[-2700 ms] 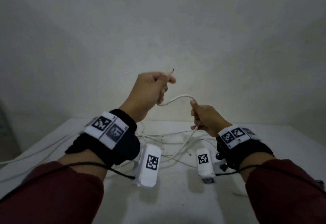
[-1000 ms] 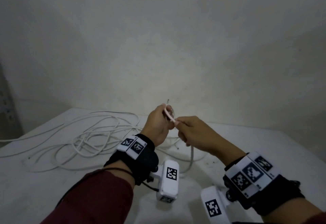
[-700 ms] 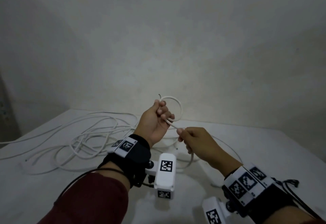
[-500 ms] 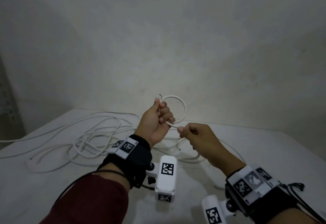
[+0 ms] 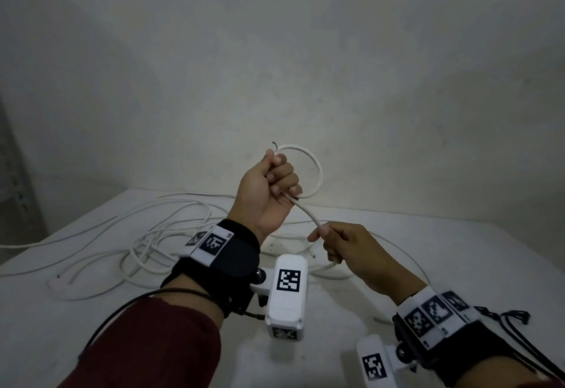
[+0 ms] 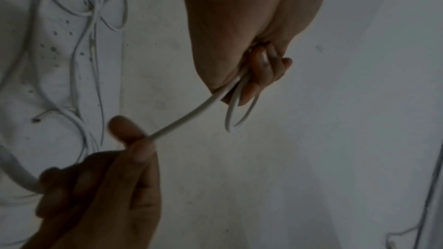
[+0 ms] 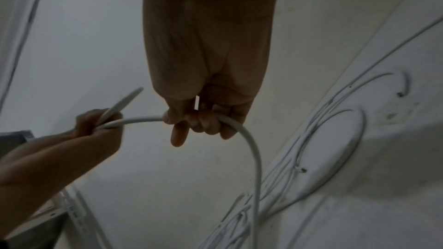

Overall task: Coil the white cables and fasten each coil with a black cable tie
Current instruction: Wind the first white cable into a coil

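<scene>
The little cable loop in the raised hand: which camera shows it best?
The head view: the loop shows as an open ring beside the left hand. The left wrist view shows it nearly edge-on, a narrow oval. The right wrist view shows only a blurred piece of it.

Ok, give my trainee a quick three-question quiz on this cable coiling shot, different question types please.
1. True or false: the left hand holds a loop of white cable.
2. The right hand grips: A the cable, B a tie, C nothing?
3. Fill in: the loose cables lie on the ____.

Key: 1 true; 2 A; 3 table.
</scene>
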